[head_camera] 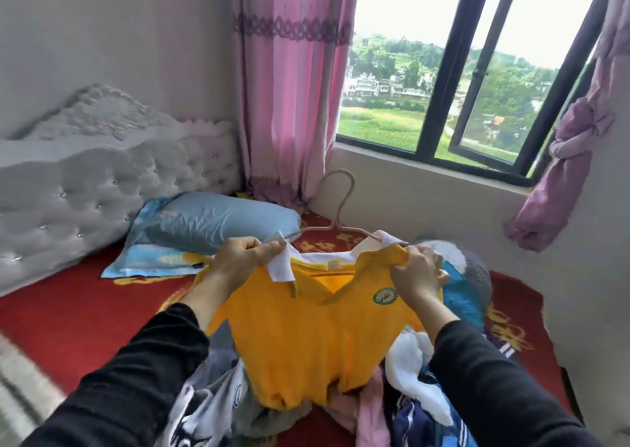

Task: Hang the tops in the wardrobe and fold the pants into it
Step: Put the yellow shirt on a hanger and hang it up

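A yellow top (300, 337) with a white collar and a round green badge hangs in front of me over the bed. A pale hanger (337, 204) is inside its neck, hook pointing up. My left hand (245, 259) pinches the left shoulder and collar. At the right shoulder, my right hand (416, 272) grips the yellow fabric by the hanger's end. Beneath the top lies a heap of clothes (402, 409) in white, pink, grey and navy stripes. No wardrobe is in view.
The bed has a red patterned cover (68, 317), a blue pillow (211, 225) and a white tufted headboard (102, 180). Pink curtains (289, 105) hang beside a dark-framed window (443, 105). A grey and blue bundle (467, 276) lies to the right.
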A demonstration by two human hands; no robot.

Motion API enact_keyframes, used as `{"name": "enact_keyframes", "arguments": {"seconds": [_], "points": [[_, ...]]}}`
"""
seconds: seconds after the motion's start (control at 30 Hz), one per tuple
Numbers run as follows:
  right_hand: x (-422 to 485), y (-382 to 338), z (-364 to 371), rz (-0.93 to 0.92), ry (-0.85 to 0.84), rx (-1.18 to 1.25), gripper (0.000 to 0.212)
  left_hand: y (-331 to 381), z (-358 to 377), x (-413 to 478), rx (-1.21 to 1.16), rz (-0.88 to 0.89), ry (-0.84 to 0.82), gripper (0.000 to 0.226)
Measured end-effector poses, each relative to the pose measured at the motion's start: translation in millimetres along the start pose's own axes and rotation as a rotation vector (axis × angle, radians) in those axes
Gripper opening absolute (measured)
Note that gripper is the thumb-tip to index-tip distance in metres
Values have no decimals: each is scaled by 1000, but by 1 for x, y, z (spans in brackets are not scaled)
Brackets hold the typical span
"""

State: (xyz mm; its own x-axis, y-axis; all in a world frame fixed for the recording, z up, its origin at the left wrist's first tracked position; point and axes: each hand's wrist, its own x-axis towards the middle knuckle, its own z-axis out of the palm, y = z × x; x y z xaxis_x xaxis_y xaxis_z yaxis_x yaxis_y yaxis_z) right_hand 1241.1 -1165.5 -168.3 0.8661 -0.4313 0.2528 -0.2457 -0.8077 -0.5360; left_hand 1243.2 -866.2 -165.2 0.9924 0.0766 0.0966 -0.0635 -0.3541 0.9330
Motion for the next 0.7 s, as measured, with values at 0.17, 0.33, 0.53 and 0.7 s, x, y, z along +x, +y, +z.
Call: {"name": "enact_keyframes", "arguments": {"seconds": [0.17,0.33,0.53,0.7], "points": [[-28,-47,8,-344,43,84,24,-10,-56,-67,-130,-152,161,62],[-77,-125,13,-696,75,230,27,-19,-124,-149,-282,-217,485,58],[-167,-233,27,-955,81,456,43,-22,-221,-244,-316,-273,736,60],[-255,-309,48,-1018,-191,600,33,-35,-294,-320,-317,-334,960,51]]}}
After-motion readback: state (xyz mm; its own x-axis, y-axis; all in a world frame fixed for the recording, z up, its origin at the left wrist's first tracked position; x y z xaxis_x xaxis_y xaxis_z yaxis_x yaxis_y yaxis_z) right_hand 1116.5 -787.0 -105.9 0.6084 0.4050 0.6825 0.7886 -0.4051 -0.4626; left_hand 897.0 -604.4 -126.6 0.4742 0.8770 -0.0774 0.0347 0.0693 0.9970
